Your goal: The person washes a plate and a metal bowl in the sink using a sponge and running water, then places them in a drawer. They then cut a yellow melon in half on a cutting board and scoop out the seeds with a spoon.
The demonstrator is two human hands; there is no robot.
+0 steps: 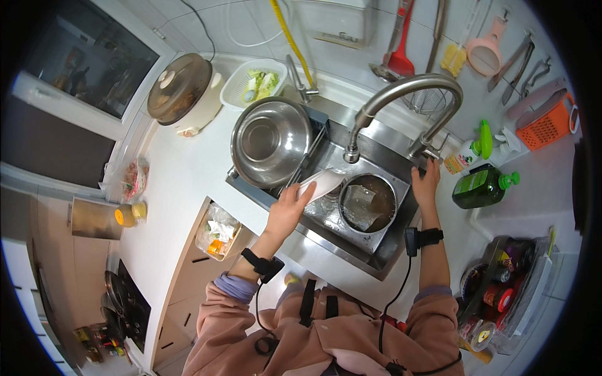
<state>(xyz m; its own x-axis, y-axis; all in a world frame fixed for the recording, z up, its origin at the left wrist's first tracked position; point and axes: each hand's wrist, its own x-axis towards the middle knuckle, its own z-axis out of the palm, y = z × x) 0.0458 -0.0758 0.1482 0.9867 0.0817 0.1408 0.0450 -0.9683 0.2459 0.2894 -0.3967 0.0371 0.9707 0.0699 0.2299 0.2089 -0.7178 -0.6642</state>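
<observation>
My left hand (288,210) grips a white dish (322,184), tilted on its side above the sink (324,221). My right hand (426,184) is at the sink's right rim with its fingers apart. Its fingertips reach the base of the steel gooseneck faucet (414,81), by the lever (443,142); contact with it is unclear. Under the spout, a round metal pot (394,214) stands in the sink with cloudy brownish water and a translucent piece (360,204) inside. Left of the dish, a large stainless steel bowl (291,117) rests on a rack over the sink.
A white basket (229,89) with cut greens and a lidded electric cooker (200,113) stand at the back left. Right of the faucet are a spray bottle (463,157) and a green pump bottle (477,188). A waste bin (237,244) hangs at the counter's front.
</observation>
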